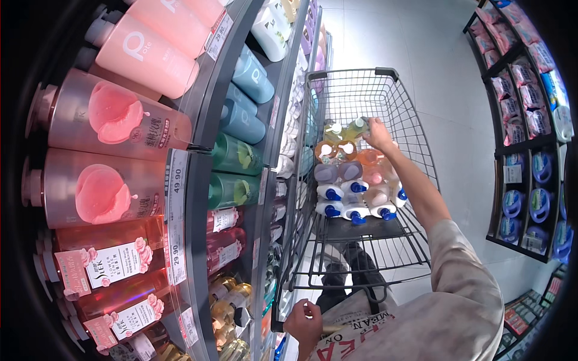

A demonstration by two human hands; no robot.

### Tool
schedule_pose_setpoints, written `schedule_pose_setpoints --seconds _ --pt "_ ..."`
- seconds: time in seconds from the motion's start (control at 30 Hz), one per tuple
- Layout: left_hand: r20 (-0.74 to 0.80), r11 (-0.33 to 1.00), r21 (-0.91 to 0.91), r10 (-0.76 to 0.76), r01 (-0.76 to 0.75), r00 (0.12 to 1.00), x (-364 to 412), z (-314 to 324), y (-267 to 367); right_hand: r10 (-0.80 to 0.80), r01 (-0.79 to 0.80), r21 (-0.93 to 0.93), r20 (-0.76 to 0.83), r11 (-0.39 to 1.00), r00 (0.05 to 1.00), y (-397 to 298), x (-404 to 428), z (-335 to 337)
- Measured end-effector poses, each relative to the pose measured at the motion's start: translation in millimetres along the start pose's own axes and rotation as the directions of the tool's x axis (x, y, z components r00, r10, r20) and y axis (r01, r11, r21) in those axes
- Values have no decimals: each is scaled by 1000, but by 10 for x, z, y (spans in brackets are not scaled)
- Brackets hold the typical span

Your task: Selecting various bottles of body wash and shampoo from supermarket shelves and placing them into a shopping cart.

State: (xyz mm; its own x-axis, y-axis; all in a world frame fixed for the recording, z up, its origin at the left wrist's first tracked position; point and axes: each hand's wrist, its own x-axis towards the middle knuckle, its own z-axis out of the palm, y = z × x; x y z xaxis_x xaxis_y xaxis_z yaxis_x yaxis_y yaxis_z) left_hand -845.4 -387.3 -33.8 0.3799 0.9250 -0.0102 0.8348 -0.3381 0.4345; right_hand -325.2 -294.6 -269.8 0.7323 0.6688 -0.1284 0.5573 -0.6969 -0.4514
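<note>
My right hand reaches into a wire shopping cart, its fingers against a yellow-green pump bottle. Beside that bottle stands another yellow-green bottle with a white pump top. Amber bottles, an orange bottle, lilac-capped bottles and several white bottles with blue pump heads are packed in rows nearer me. Down at the cart's near end, my left hand is curled around the handle bar; the bar is mostly hidden by the hand and my shirt.
Left of the cart runs a tall shelf of pink, blue, green and red pump bottles with price tags. Across the aisle floor, a dark rack holds pink packs and purple containers. My legs show beneath the cart.
</note>
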Motion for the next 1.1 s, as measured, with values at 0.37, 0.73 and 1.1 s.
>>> schedule_pose_setpoints --seconds 0.37,0.73,1.1 --pt "45 999 14 -51 50 998 -3 -54 49 257 -236 227 -66 945 964 -217 343 504" --pt "79 999 -32 -15 18 997 59 -4 91 138 -113 151 -166 982 976 -101 135 -44" --pt "230 951 -279 -66 131 971 152 -131 72 -254 353 247 -358 902 899 -1491 -1352 -2014"
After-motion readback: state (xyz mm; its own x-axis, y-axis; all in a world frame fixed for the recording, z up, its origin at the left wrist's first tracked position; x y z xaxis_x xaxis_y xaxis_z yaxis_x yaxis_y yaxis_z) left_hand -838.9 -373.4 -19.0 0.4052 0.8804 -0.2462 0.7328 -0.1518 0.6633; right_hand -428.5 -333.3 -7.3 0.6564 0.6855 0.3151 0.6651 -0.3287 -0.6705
